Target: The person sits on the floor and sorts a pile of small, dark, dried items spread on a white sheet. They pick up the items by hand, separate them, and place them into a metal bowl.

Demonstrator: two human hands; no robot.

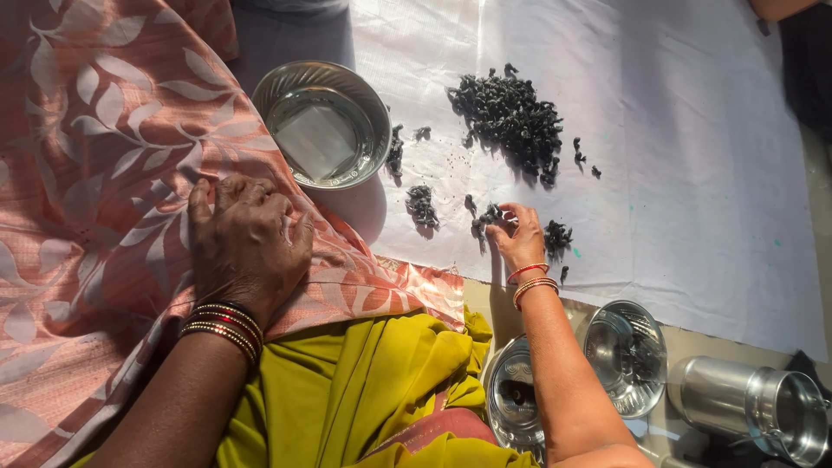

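My left hand (247, 243) rests palm down, fingers curled, on a pink leaf-patterned cloth (95, 113) draped over my knee; it holds nothing. My right hand (520, 238) reaches onto a white sheet (693, 173), and its fingertips pinch a small clump of dark shrivelled pieces (484, 221). A large pile of the same dark pieces (511, 117) lies farther out on the sheet. Smaller clumps (422, 205) lie beside my right hand. Both wrists wear red and gold bangles.
A steel bowl (286, 87) holding clear liquid stands at the sheet's left edge, near my knee. Two steel bowls (628, 351) and a steel can lying on its side (754, 403) sit on the floor by my right arm. Yellow-green fabric (347, 381) covers my lap.
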